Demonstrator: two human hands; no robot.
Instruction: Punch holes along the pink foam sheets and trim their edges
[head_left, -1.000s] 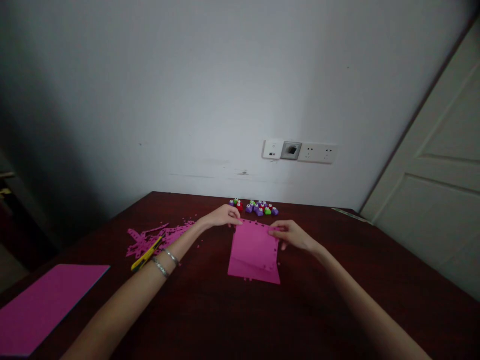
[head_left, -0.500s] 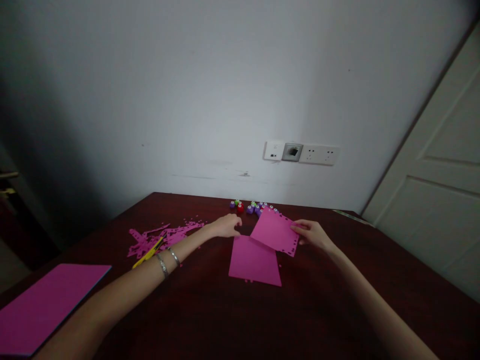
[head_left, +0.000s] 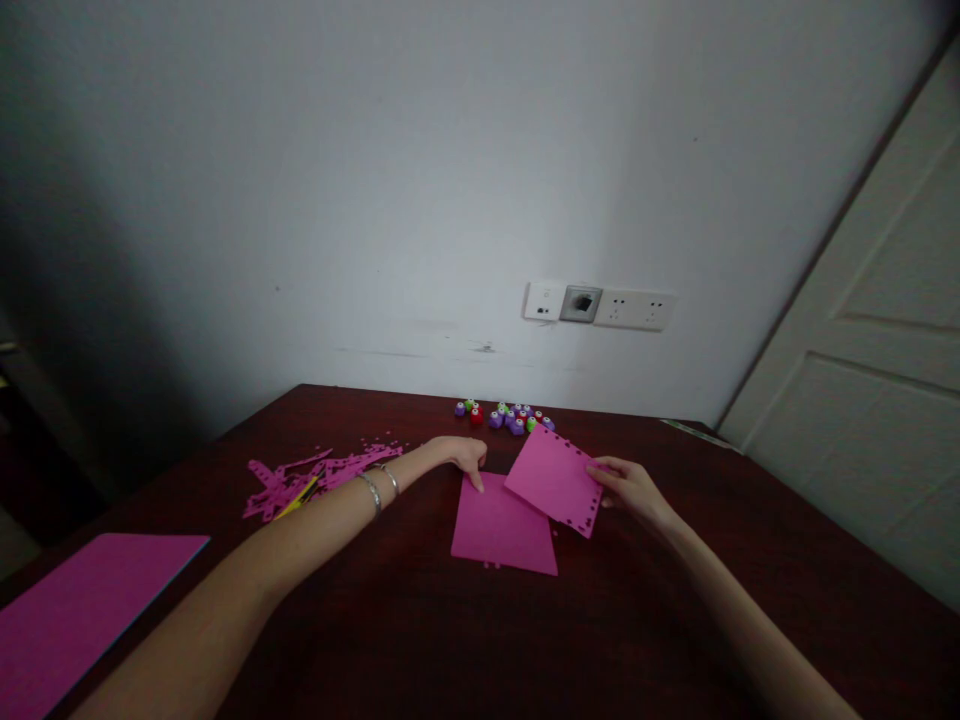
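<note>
Lowering since the earlier frame: left hand, thumb spreading from fingers at the plain pink sheet | right hand is pinching the hole-edged sheet, overlapping it | keeping grip light is likely sparing punched edges

A camera worn on the person's head looks forward and down from the near side of a dark table, facing the pale wall beyond its far edge. The wide view takes in the left hand and right hand at middle distance, with a door at right.
</note>
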